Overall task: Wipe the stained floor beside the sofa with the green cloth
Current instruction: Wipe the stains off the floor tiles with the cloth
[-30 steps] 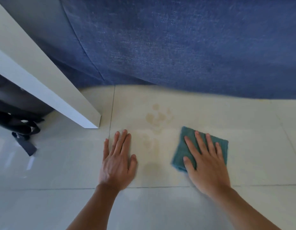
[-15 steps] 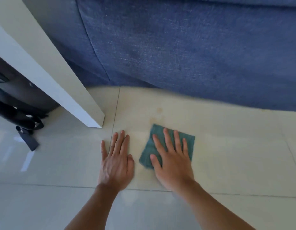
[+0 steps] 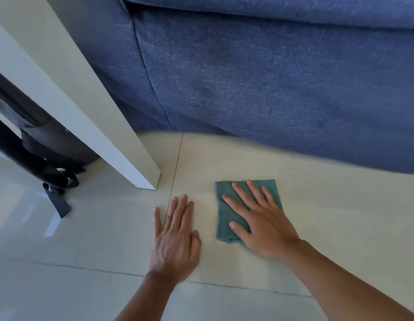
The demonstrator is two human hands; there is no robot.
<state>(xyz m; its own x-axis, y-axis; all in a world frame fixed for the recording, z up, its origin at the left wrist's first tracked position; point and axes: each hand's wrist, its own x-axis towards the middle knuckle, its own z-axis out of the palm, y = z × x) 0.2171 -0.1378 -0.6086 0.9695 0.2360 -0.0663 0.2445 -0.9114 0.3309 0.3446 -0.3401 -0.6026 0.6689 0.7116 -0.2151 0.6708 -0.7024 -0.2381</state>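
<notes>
A folded green cloth [image 3: 224, 212] lies flat on the pale tiled floor [image 3: 328, 216] in front of the blue sofa [image 3: 271, 77]. My right hand [image 3: 261, 225] presses down on the cloth with fingers spread, covering its right half. My left hand [image 3: 175, 237] rests flat on the bare tile just left of the cloth, fingers together, holding nothing. No brown stain shows on the tile around the cloth.
A white table leg [image 3: 122, 144] slants down to the floor left of the cloth. A black bag with straps [image 3: 50, 172] sits behind it at the far left. Grout lines cross the tiles near my hands.
My right hand slid the cloth left over the brown stain, then a little back to the right. The stain marks seen earlier no longer show. My left hand stayed planted.
</notes>
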